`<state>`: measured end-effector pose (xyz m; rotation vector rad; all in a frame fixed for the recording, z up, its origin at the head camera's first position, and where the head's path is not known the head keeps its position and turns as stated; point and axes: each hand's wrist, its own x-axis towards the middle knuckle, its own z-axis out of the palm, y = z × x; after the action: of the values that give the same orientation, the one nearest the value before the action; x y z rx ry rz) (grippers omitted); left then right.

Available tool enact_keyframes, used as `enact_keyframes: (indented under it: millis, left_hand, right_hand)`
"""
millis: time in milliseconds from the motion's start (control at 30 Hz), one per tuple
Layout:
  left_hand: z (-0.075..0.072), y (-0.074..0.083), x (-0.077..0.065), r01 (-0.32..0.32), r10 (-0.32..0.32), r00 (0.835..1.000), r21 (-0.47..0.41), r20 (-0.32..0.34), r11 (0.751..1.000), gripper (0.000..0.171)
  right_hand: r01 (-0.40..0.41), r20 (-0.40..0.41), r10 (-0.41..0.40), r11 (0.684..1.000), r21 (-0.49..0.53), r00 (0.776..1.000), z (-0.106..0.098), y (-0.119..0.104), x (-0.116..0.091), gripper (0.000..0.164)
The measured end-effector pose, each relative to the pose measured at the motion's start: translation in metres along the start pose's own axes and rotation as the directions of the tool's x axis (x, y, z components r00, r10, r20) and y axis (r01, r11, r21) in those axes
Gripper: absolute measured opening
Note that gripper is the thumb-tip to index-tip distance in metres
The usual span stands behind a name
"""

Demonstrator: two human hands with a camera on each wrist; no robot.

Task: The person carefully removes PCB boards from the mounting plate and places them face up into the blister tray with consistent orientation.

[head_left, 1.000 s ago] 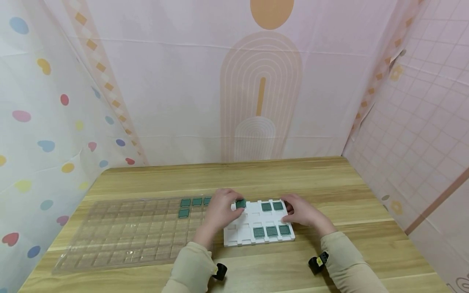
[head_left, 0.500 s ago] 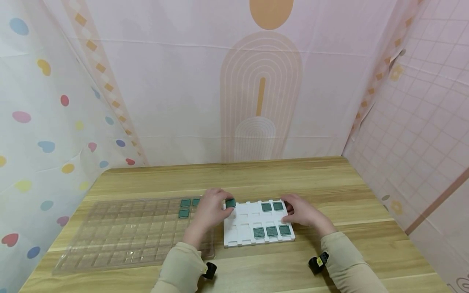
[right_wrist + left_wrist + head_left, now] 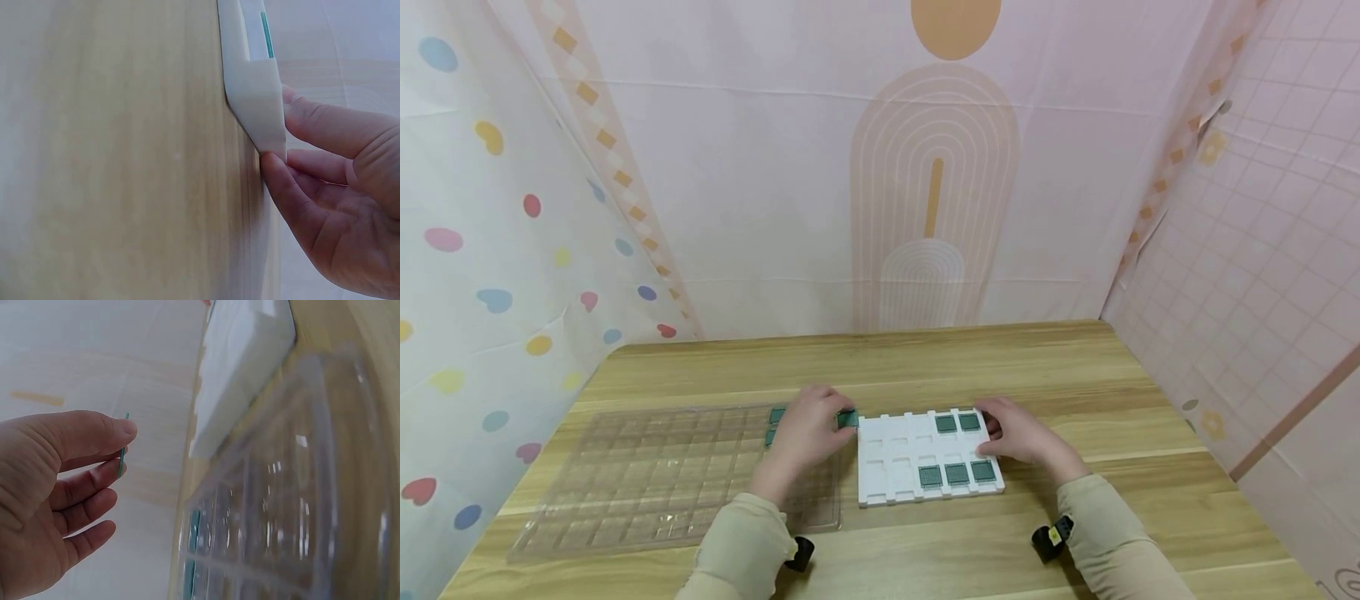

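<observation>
My left hand (image 3: 808, 427) pinches a small green circuit board (image 3: 847, 418) between thumb and fingertips, just left of the white tray (image 3: 898, 452). In the left wrist view the circuit board (image 3: 121, 464) shows edge-on as a thin strip, and the other fingers are loosely bent. With thumb and fingers, my right hand (image 3: 1017, 433) grips the white tray's far right corner; the right wrist view shows the tray's end (image 3: 253, 87) between them. Two green boards (image 3: 945, 425) sit in the tray's back row at right, and three boards (image 3: 957, 474) in its front row.
A clear plastic tray (image 3: 655, 475) with many pockets lies on the wooden table (image 3: 940, 542) to the left. Green boards (image 3: 777, 414) in its back right pockets are partly hidden by my left hand. Patterned cloth (image 3: 760, 208) hangs behind the table and at both sides.
My left hand has moved left with the pinched circuit board, from over the white tray's back left to beyond its left edge. The right hand and the white tray stay in place.
</observation>
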<state>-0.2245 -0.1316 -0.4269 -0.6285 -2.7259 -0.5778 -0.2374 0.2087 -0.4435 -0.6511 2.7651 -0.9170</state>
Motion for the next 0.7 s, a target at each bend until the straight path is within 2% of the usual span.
enact_keyframes:
  millis: [367, 700]
  left_hand:
    - [-0.002, -0.014, -0.005, -0.018, 0.018, 1.0, 0.028, 0.003, 0.999, 0.024]
    - [-0.009, -0.029, -0.005, 0.004, -0.007, 0.999, 0.071, 0.041, 0.997, 0.026]
  right_hand:
    - [0.008, -0.001, -0.008, 1.0, -0.015, 1.0, 0.0, 0.0, 0.001, 0.069]
    - [-0.001, -0.003, 0.001, 1.0, -0.015, 1.0, -0.001, -0.001, -0.001, 0.069]
